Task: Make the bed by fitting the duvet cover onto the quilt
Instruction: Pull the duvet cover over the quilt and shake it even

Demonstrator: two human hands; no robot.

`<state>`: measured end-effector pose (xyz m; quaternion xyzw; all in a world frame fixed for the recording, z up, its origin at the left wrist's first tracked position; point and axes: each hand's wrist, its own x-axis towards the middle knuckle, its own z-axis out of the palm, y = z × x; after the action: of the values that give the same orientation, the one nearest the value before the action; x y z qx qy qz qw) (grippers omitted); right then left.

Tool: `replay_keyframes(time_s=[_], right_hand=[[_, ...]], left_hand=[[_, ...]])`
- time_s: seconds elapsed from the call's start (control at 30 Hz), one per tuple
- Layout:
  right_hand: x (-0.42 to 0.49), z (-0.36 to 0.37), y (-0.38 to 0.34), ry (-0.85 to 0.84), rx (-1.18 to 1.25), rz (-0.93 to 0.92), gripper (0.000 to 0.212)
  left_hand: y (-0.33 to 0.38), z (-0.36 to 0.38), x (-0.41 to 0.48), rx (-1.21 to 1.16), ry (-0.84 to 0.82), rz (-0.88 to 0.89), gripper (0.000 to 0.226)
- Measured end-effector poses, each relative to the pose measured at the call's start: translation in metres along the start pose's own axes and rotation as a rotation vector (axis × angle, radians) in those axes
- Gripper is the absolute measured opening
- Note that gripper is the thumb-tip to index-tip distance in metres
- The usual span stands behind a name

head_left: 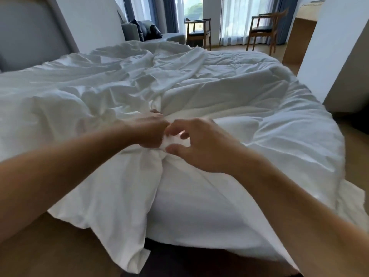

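Bed (299, 108): hands pinching duvet cover (111, 196)

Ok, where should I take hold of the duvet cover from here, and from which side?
Grip the bunched knot of duvet cover between the left hand and right hand, coming from the near foot edge. Folds converge there into a firm, raised gather; elsewhere it lies flat and loose.
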<state>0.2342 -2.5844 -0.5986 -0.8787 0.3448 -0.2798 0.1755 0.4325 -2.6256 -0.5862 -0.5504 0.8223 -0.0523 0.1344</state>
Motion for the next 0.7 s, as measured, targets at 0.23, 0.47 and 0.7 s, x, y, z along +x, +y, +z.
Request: replay_keyframes(time_s=[0.23, 0.47, 0.7], right_hand=[[0.002, -0.007, 0.047, -0.595, -0.485, 0.158, 0.073], [0.043, 0.025, 0.040, -0.462, -0.411, -0.047, 0.093], [0.044, 0.059, 0.052, -0.318, -0.419, -0.112, 0.055]], left_hand=[[0.032, 0.039, -0.056, 0.035, 0.454, -0.122, 0.050], [0.031, 0.034, -0.059, 0.294, 0.241, -0.204, 0.043], [0.011, 0.020, -0.081, 0.276, -0.127, -0.507, 0.060]])
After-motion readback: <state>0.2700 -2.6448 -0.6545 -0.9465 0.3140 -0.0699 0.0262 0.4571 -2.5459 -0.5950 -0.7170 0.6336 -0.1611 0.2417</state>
